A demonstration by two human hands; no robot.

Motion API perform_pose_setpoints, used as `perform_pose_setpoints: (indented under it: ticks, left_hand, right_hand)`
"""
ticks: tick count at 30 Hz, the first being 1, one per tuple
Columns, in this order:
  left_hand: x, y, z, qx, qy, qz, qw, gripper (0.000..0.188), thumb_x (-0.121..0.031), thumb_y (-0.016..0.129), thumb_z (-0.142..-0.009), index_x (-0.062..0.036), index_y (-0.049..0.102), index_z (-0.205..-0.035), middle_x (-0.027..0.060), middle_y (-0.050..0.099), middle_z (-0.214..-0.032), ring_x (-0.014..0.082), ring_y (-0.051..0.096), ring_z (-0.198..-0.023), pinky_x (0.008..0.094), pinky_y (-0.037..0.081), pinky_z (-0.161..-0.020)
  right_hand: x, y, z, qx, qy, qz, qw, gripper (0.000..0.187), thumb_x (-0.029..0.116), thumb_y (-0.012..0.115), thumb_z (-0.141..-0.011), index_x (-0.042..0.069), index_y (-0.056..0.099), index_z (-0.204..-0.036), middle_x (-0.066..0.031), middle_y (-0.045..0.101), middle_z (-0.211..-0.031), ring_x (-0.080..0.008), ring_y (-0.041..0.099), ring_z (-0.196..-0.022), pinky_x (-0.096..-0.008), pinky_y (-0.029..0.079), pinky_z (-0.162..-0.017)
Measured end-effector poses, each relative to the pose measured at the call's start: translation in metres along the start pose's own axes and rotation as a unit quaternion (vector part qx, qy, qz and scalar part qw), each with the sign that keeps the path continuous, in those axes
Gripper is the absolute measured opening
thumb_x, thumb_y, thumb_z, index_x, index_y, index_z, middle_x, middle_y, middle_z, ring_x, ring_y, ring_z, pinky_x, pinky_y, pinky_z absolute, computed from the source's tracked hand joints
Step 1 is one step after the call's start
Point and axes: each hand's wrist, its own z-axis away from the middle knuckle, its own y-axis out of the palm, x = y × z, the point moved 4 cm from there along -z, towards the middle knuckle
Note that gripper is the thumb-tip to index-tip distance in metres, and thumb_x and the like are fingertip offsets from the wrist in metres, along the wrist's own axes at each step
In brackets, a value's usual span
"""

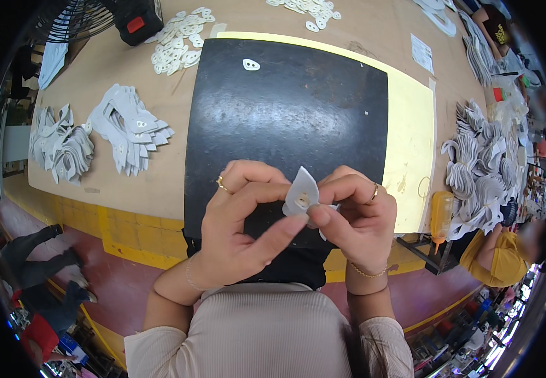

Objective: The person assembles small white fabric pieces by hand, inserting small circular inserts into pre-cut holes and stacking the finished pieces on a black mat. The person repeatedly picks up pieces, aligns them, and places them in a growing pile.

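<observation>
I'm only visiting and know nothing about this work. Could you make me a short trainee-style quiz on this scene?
1. What do the left hand and right hand hold together?
A) a pair of scissors
B) a pale grey piece
C) a paintbrush

2. True or false: the orange bottle is to the right of the black mat.

3. Fill in: the small white piece on the mat shows ___ dark holes.

Key: 1. B; 2. true; 3. two.

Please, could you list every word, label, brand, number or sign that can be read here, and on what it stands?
White printed sheet on the table: marks too small to read.
Dark garment at upper right: yellow print, too blurred to read.
I can quote no text with certainty.
</observation>
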Motion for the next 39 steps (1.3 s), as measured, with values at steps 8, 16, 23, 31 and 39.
perform_pose_setpoints:
  ticks: [8,16,23,31,39]
  left_hand:
    - [0.012,0.002,0.004,0.049,-0.073,0.186,0.979,0.025,0.001,0.071,-0.084,0.001,0.068,-0.109,0.0089,0.059,-0.111,0.0158,0.056,-0.099,0.0292,0.046,-0.086]
    - [0.009,0.005,0.004,0.05,-0.089,0.228,0.968,0.02,0.004,0.067,-0.087,0.0011,0.069,-0.107,0.0101,0.063,-0.107,0.0164,0.06,-0.096,0.029,0.049,-0.084]
    - [0.008,0.005,0.004,0.05,-0.097,0.238,0.965,0.015,0.003,0.067,-0.086,0.0015,0.069,-0.101,0.0104,0.065,-0.103,0.0167,0.061,-0.094,0.0286,0.049,-0.083]
    - [0.009,0.003,0.004,0.053,-0.122,0.221,0.966,0.013,0.003,0.068,-0.086,0.0009,0.071,-0.099,0.0099,0.067,-0.1,0.0161,0.061,-0.09,0.0288,0.048,-0.081]
    - [0.008,-0.003,0.001,0.061,-0.082,0.162,0.981,0.014,0.002,0.068,-0.086,0.0006,0.072,-0.1,0.0093,0.067,-0.098,0.0147,0.062,-0.088,0.0264,0.048,-0.077]
  right_hand:
    - [-0.004,0.002,0.003,-0.011,0.027,-0.054,0.998,0.009,0.002,0.074,-0.08,0.0,0.069,-0.087,-0.0044,0.063,-0.076,-0.0066,0.053,-0.064,-0.0217,0.039,-0.054]
    - [-0.001,0.003,0.005,-0.015,0.022,-0.056,0.998,0.008,0.001,0.074,-0.08,-0.001,0.068,-0.086,-0.0045,0.063,-0.076,-0.0073,0.054,-0.065,-0.0214,0.039,-0.056]
    - [-0.001,0.002,0.007,-0.014,0.02,-0.056,0.998,0.008,0.0,0.073,-0.079,0.0,0.068,-0.085,-0.0049,0.063,-0.075,-0.0077,0.054,-0.065,-0.0214,0.039,-0.056]
    - [-0.003,0.003,0.007,-0.007,0.024,-0.056,0.998,0.007,0.001,0.073,-0.08,-0.001,0.068,-0.085,-0.0049,0.064,-0.076,-0.0078,0.054,-0.065,-0.0216,0.04,-0.057]
    - [-0.005,0.005,0.008,-0.007,0.028,-0.06,0.998,0.007,0.002,0.073,-0.081,0.0,0.068,-0.085,-0.0041,0.063,-0.077,-0.0071,0.054,-0.066,-0.0217,0.04,-0.057]
